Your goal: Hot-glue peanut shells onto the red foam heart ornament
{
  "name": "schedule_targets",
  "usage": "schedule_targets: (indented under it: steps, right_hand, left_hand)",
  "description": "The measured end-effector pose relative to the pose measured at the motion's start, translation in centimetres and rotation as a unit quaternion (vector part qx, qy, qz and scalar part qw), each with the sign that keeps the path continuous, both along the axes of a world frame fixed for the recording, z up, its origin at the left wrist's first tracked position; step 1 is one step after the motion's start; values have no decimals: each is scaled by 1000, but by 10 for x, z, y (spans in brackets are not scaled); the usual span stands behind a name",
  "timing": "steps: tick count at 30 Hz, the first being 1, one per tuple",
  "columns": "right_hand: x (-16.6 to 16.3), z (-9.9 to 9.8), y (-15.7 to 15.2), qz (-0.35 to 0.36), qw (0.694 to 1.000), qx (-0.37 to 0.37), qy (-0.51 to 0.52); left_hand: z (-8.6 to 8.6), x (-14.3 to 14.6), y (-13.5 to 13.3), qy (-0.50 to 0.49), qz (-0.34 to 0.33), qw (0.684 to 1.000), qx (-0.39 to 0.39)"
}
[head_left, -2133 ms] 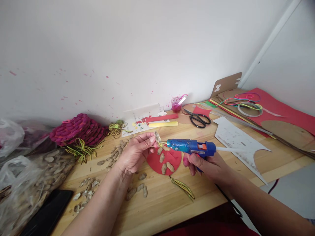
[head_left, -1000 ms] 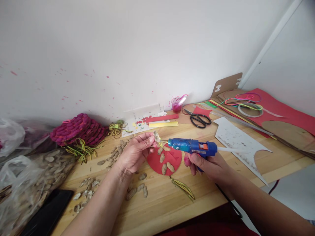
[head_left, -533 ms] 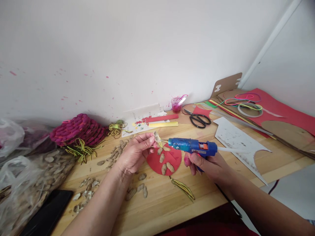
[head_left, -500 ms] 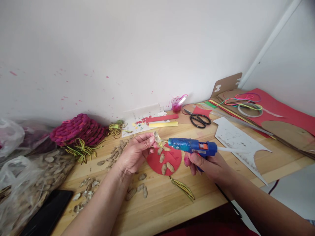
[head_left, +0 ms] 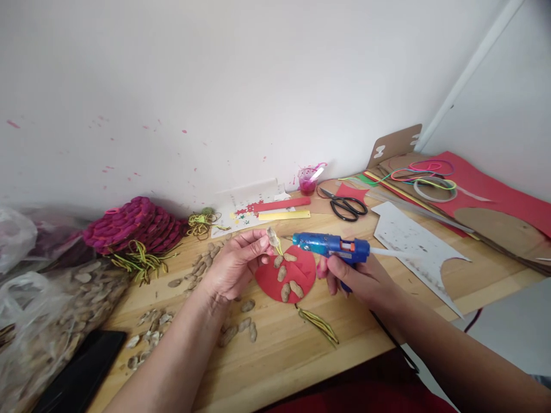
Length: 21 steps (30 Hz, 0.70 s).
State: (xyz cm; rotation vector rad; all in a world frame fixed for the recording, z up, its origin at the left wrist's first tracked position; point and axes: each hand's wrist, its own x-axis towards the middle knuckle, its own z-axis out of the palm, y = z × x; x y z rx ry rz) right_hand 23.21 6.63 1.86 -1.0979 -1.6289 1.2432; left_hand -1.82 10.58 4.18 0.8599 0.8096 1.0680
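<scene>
Glue gun [head_left: 331, 245] eased back from peanut shell [head_left: 272, 236], gap above red disc [head_left: 270, 281]

Black scissors [head_left: 344, 206], pink cup [head_left: 307, 182], magenta woven mat [head_left: 129, 226]

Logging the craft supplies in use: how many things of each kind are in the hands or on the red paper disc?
Tan peanut shells lying on the red paper disc: 5
Tan peanut shell pinched in the left hand: 1
Blue hot glue gun gripped in the right hand: 1
Red paper disc: 1
Total: 8
</scene>
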Motion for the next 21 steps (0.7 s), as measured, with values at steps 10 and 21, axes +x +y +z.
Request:
schedule_targets:
  steps: [10, 21]
  right_hand:
    - [-22, 12, 55, -63, 987, -92, 118]
    - [-28, -16, 65, -58, 993, -67, 74]
  left_hand:
    - [7, 10, -12, 347, -17, 898, 272]
    - [-8, 13, -24, 515, -95, 755, 395]
